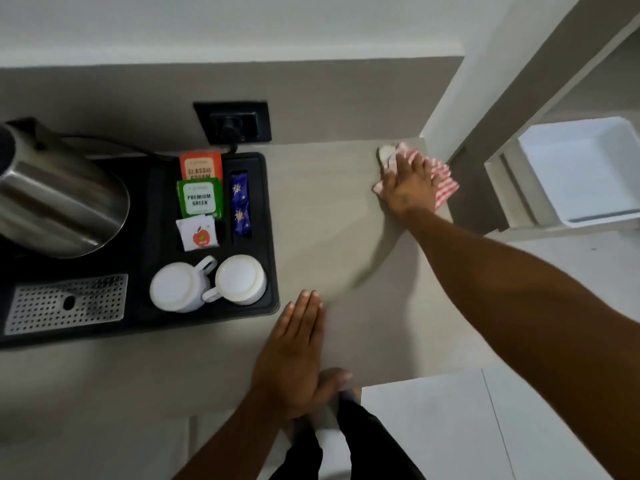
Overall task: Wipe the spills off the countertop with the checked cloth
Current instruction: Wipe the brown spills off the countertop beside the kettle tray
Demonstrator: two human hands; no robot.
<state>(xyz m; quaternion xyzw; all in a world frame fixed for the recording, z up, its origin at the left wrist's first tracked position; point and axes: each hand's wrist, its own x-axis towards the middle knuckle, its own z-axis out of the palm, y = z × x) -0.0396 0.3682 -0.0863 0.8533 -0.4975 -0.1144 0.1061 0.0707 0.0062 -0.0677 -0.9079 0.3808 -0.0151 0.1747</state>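
The red-and-white checked cloth [441, 178] lies bunched at the far right corner of the beige countertop [332, 216], close to the white wall. My right hand [408, 183] presses flat on top of it, fingers spread, covering its middle. My left hand [294, 355] rests flat on the countertop near the front edge, fingers together, holding nothing. I cannot make out any spill on the surface.
A black tray [270, 237] at the left holds a steel kettle [55, 195], tea sachets [199, 199], two upturned white cups [207, 284] and a perforated metal drip plate [65, 303]. A black wall socket [233, 123] sits behind it. A white bin [581, 168] stands right of the counter.
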